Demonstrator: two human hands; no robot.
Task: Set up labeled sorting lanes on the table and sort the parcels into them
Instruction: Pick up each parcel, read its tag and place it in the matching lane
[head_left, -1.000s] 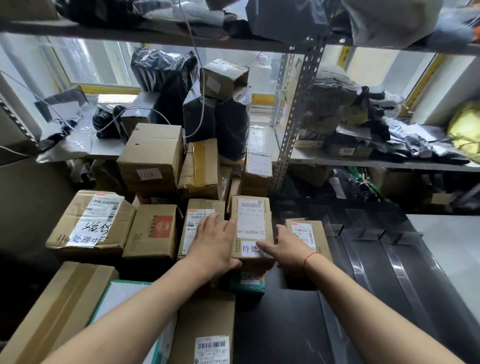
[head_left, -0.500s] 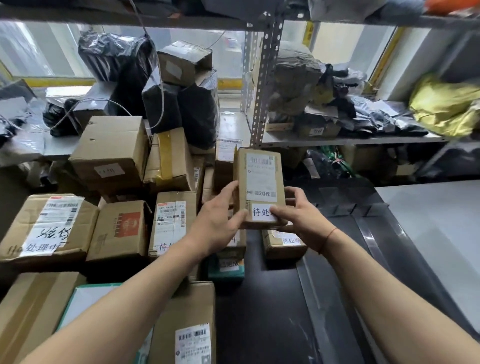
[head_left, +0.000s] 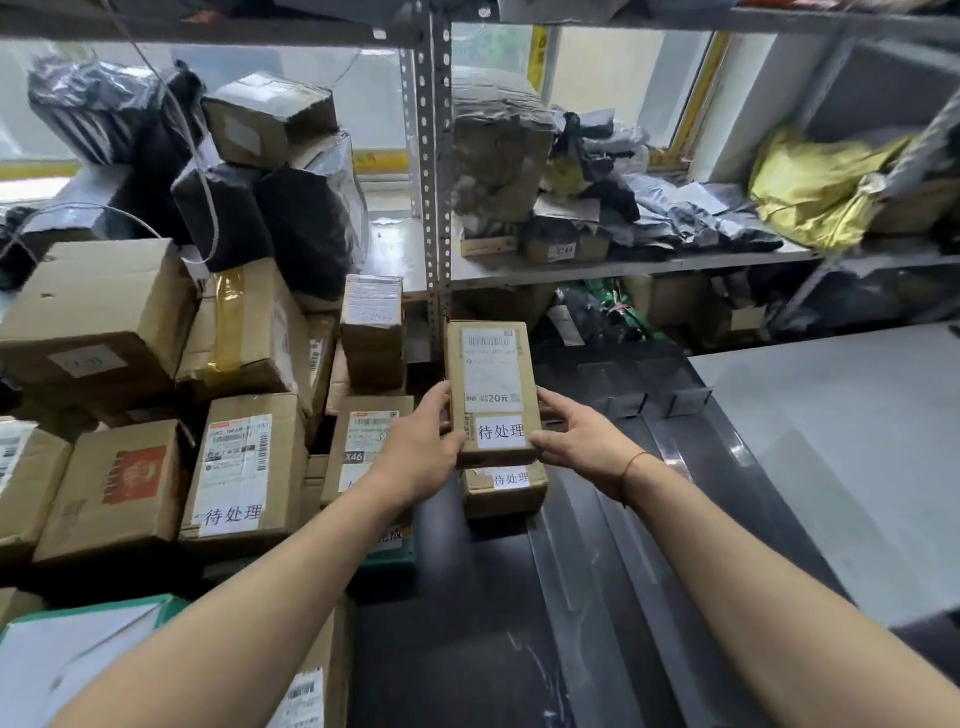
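Note:
I hold a small flat cardboard parcel (head_left: 491, 389) upright in the air with both hands, its shipping label and a white handwritten sticker facing me. My left hand (head_left: 421, 452) grips its left edge and my right hand (head_left: 576, 441) grips its right edge near the bottom. Directly below it lies another small labelled parcel (head_left: 503, 488) on the dark table (head_left: 467, 649). A pile of brown parcels (head_left: 244, 467) fills the left side, several bearing the same white sticker.
A metal shelf post (head_left: 434, 156) rises behind the held parcel, with shelves of black and grey bags (head_left: 649, 208) and a yellow bag (head_left: 810, 187). Clear dividers (head_left: 644, 400) stand on the dark table. A pale grey surface (head_left: 841, 457) lies to the right.
Both hands lifted the small parcel off the pile and raised it upright, then moved it slightly right. The parcel beneath it came into view.

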